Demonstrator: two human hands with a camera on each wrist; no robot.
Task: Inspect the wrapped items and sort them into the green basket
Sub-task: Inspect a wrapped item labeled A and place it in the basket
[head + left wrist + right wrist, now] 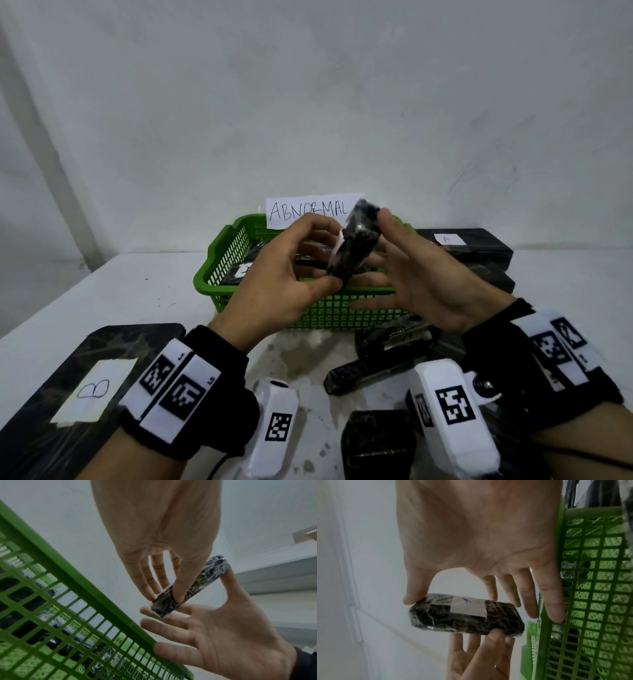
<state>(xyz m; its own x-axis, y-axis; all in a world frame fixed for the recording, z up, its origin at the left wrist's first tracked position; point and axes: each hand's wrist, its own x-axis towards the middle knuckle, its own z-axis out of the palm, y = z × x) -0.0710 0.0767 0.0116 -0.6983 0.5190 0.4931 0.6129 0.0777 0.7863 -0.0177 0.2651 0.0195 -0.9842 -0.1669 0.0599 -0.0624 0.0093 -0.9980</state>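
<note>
A small black item (352, 246) wrapped in clear film is held up over the green basket (219, 260), between both hands. My left hand (308, 274) pinches its lower end with thumb and fingers. My right hand (404, 274) spans it lengthwise, with the thumb on the top end, the index finger at the lower end and the other fingers spread straight. In the right wrist view the item (464, 620) shows a pale tape label (469, 607) with a blue mark. In the left wrist view it (202, 580) appears edge-on.
A paper sign reading ABNORMAL (310, 210) stands at the basket's far rim. Wrapped black items (243, 270) lie inside the basket. A flat black package labelled B (85, 387) lies front left. More black wrapped items lie front right (376, 366) and back right (479, 246).
</note>
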